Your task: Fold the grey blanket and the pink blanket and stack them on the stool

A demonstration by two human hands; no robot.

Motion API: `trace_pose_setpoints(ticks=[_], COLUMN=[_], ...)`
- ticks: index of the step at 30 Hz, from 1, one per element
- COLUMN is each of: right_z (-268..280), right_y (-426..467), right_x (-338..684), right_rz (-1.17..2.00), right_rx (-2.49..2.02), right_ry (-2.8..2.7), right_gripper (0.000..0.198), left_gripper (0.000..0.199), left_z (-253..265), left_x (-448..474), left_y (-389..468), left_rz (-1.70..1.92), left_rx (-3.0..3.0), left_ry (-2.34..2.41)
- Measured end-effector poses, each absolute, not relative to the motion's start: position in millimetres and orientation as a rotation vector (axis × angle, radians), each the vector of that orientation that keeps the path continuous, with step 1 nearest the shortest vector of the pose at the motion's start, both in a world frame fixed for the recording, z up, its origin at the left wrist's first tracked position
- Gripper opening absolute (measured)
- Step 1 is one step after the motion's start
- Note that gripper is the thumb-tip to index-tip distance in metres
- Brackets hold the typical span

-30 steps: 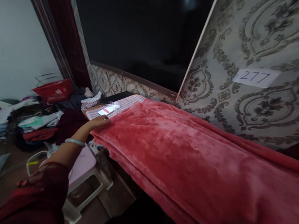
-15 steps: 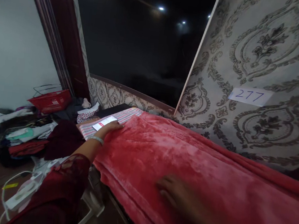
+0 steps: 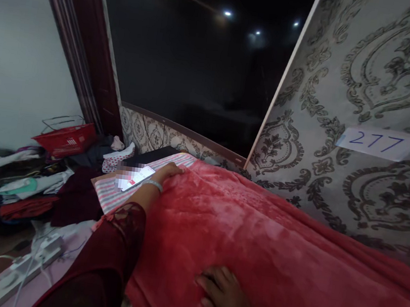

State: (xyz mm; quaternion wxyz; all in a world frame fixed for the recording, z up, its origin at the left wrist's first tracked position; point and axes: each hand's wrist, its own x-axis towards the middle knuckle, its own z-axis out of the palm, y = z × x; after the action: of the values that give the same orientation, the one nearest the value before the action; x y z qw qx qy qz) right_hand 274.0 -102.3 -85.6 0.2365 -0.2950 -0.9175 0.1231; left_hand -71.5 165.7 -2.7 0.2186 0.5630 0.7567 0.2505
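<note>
A plush red blanket (image 3: 255,229) lies spread over a long raised surface in front of me. My left hand (image 3: 170,170) is at its far left edge, fingers closed on the fabric; the fingertips are partly hidden. My right hand (image 3: 223,292) rests on the near part of the blanket, fingers apart and slightly bent, holding nothing. Beside my left wrist, a phone (image 3: 138,179) with a lit screen lies on a pink, grey and white striped cloth (image 3: 105,193), which shows from under the blanket.
A white power strip (image 3: 5,283) with cables is at the lower left. Behind it are heaped clothes (image 3: 32,187) and a red shopping basket (image 3: 68,139). A large dark television screen (image 3: 201,63) and patterned wallpaper with a paper label (image 3: 378,143) stand behind the blanket.
My left hand has moved slightly right, away from the phone, along with the blanket's edge. My right hand, blurred earlier, has shifted a little down and left and now rests still. The view has turned slightly.
</note>
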Motion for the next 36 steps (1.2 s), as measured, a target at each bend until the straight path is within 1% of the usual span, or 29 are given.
trace_pose_setpoints(ticks=[3, 6, 9, 13, 15, 18, 21, 23, 25, 27, 29, 31, 33, 35, 36], right_z=[-88, -93, -100, -107, -109, -107, -97, -87, -77, -71, -69, -70, -74, -81, -85], right_y=[-99, -96, -90, -85, -87, -90, -73, -44, -4, 36, 65, 80, 84, 85, 85], right_x=[274, 274, 275, 276, 275, 280, 302, 330, 363, 394, 416, 429, 435, 438, 440], right_rz=[0.295, 0.266, 0.271, 0.215, 0.199, 0.265, 0.244, 0.106, -0.014, -0.084, -0.059, 0.057, 0.181, 0.212, 0.202], right_rx=[-0.776, -0.729, -0.712, -0.712, -0.699, -0.672, -0.864, -1.097, -1.195, -1.338, -1.522, -1.657, -1.710, -1.721, -1.729], right_ry=[-2.523, -2.540, -2.584, -2.609, -2.602, -2.577, -2.411, -2.225, -2.187, -2.151, -2.115, -2.123, -2.144, -2.113, -2.077], right_gripper=[0.038, 0.038, 0.036, 0.040, 0.040, 0.037, 0.036, 0.038, 0.042, 0.047, 0.051, 0.053, 0.052, 0.051, 0.051], left_gripper=[0.032, 0.035, 0.040, 0.039, 0.042, 0.051, 0.059, 0.055, 0.046, 0.045, 0.055, 0.057, 0.048, 0.040, 0.040], left_z=[1, -3, -17, -37, -40, -37, -33, -32, -33, -34, -34, -35, -37, -38, -39], left_x=[-67, -61, -53, -47, -49, -56, -65, -68, -67, -64, -60, -58, -57, -57, -57], left_y=[175, 180, 177, 173, 173, 175, 178, 181, 185, 188, 190, 190, 189, 187, 187], left_rz=[0.629, 0.668, 0.703, 0.649, 0.640, 0.631, 0.639, 0.648, 0.675, 0.725, 0.765, 0.781, 0.785, 0.795, 0.802], left_rx=[1.567, 1.639, 1.711, 1.726, 1.722, 1.711, 1.695, 1.687, 1.694, 1.725, 1.778, 1.851, 1.922, 1.960, 1.961], left_ry=[2.197, 2.296, 2.348, 2.363, 2.361, 2.320, 2.260, 2.224, 2.198, 2.178, 2.146, 2.096, 2.053, 2.052, 2.071])
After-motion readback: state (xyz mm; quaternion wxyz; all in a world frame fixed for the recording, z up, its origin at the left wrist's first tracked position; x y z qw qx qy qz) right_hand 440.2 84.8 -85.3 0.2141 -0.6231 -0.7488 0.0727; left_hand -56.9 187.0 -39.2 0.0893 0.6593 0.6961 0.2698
